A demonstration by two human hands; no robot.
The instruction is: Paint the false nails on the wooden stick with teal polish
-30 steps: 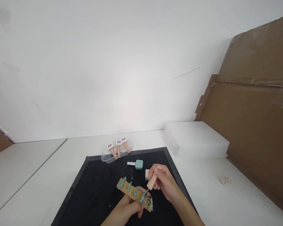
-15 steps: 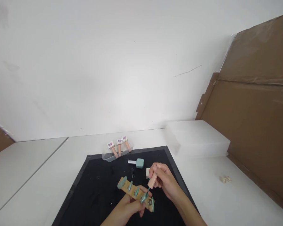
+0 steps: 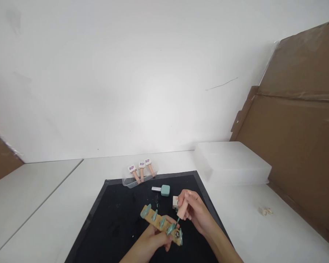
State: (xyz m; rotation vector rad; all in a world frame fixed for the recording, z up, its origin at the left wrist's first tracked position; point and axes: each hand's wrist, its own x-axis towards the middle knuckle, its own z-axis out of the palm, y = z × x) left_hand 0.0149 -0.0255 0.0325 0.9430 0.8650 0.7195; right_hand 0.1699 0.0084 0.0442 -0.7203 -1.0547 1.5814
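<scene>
My left hand [image 3: 160, 238] grips a tan strip [image 3: 159, 224] that carries several teal-green false nails [image 3: 162, 222] standing up in a row. Between the fingers of my right hand [image 3: 195, 209] is a nail polish brush [image 3: 183, 209] with a pinkish-beige handle. Its dark tip reaches down beside a green nail [image 3: 170, 229] near the strip's right end; whether it touches cannot be told. A white square polish bottle [image 3: 175, 202] stands just left of my right hand, partly hidden by the fingers. Behind the strip lies a mint bottle [image 3: 165, 190] with a silver cap.
A black mat [image 3: 112, 219] covers the middle of the white table [image 3: 44, 204]. Three white bottles with beige caps lie in a clear tray [image 3: 128, 182] at its back edge. To the right are a translucent box [image 3: 233, 162], small cream-coloured pieces [image 3: 266, 211] and a cardboard panel [image 3: 296, 128].
The whole view has shifted slightly, so things sit a little further right. My right hand has drawn the brush tip slightly back along the green nail. Both grips are unchanged.
</scene>
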